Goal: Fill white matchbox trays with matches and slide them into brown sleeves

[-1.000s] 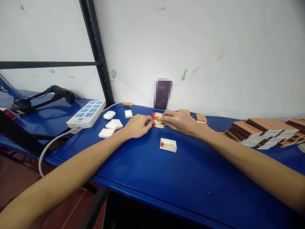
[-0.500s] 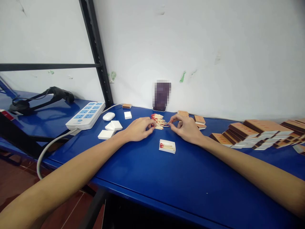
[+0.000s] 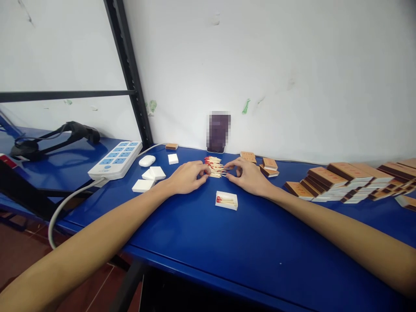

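Lying near the back of the table (image 3: 227,247), just in front of the wall, the matches (image 3: 214,167) form a loose heap, red heads to the left and pale wooden sticks fanning right. We judge them very light, thin and stiff but easy to snap, and apt to roll or scatter. The bare stick ends look like the place to pinch them, away from the heads. Our left hand (image 3: 187,177) is loosely curled, fingertips against the heads, gripping nothing we can see. Our right hand (image 3: 249,175) has thumb and forefinger drawn narrow at the stick ends; we cannot tell whether a match is between them. Just in front of the heap sits a shallow white card tray (image 3: 226,200) with a few matches laid flat in it. Further left lie empty white trays (image 3: 150,177) and a power strip (image 3: 115,154). To the right, flat brown boxes (image 3: 344,182) lie in overlapping rows on the glossy blue top.
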{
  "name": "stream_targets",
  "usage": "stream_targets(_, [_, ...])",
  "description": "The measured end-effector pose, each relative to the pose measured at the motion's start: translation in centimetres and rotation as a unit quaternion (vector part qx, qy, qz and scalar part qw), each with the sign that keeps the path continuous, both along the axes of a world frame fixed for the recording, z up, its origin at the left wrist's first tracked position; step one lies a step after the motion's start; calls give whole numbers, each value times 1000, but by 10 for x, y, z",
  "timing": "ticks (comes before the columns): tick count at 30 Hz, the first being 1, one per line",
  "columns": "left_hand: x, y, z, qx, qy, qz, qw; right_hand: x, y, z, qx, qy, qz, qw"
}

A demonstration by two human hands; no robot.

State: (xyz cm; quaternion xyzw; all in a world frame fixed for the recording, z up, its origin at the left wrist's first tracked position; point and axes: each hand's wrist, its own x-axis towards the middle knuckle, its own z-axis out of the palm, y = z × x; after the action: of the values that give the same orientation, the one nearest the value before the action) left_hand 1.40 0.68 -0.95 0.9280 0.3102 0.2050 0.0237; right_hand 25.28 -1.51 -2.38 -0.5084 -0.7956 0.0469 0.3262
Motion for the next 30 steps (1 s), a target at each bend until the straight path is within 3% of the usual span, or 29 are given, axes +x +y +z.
stream_targets(9, [1, -2, 2, -6, 15, -17, 1000, 0, 2, 0, -21, -38, -17, 999])
stream_targets(20, [1, -2, 2, -7, 22, -14, 1000, 2, 3, 9, -38, -89, 17, 995])
stream_targets(30, [1, -3, 3, -11, 29, -10, 999, 8, -8, 39, -196, -179, 49, 963])
